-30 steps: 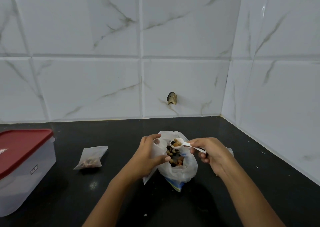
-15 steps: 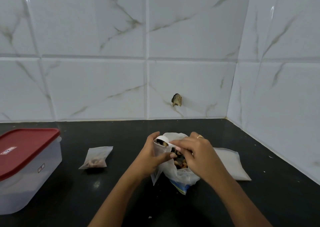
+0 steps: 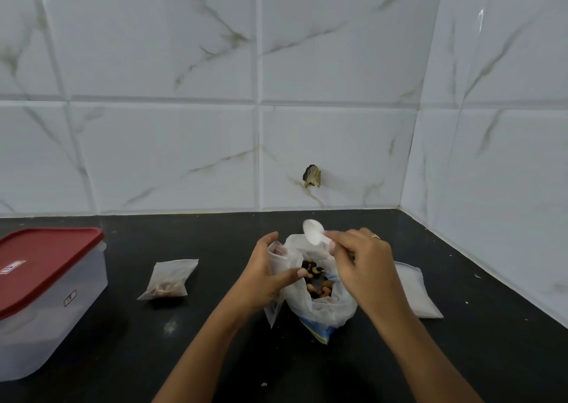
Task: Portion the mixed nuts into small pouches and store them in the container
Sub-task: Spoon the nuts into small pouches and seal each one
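The small pouch (image 3: 273,309) is a slim sleeve of clear plastic, upright and touching the left side of the nut bag (image 3: 322,309); its mouth gapes and something brownish shows just inside. The nut bag is crumpled white plastic with a blue-printed base, open at the top, with the mixed nuts (image 3: 313,275) inside, pale cashews among dark pieces. Half a second ago the white spoon (image 3: 313,233) was tipped at the pouch's mouth and the right hand (image 3: 362,264) covered the bag; now the spoon is raised, empty, above the bag's far rim, and the nuts lie in plain sight. The left hand (image 3: 262,275) wraps round the pouch, thumb across its front and fingers behind. The right hand pinches the spoon's handle, over the bag's right side. A filled pouch (image 3: 169,279) lies flat well left of the bag, and the container (image 3: 52,325) with its red lid (image 3: 43,264) stands farther left
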### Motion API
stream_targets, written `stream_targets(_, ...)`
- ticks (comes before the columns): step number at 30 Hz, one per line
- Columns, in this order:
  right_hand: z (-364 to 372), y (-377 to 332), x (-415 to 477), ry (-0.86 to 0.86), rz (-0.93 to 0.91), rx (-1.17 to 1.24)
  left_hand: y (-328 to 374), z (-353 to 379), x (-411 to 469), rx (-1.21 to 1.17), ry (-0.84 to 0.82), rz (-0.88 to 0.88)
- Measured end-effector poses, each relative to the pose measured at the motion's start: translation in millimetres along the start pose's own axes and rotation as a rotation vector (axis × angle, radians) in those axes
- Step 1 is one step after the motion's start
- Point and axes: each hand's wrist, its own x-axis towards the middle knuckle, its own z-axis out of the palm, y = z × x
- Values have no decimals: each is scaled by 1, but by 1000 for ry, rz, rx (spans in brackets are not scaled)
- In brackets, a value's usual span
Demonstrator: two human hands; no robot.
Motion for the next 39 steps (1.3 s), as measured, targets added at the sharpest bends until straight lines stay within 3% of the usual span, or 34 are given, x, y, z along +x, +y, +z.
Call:
stream_targets(7, 10, 6, 1, -472, 321, -229, -5, -2, 1, 54, 12, -129)
stream_targets(13, 18, 6, 0, -622, 313, -304, -8, 0, 0, -114, 2, -186)
stream_targets(16, 24, 4, 0, -619, 380, -329, -9, 2, 0, -233, 13, -206)
stream_targets(19, 30, 5, -3, -584, 303, -346, -11, 3, -1, -339, 23, -222)
stream_targets(22, 30, 12, -3, -584, 306, -191, -12, 6, -2, -439, 28, -233)
stream_targets(31, 27, 23, -2, -475, 674, 415, -11, 10, -2, -539, -3, -226)
stream_targets(35, 27, 24, -2, -434, 840, 533, -11, 10, -1, -550, -6, -222)
stream_targets(39, 24, 22, -2, -407, 889, 592, -11, 11, 0, -542, -32, -226)
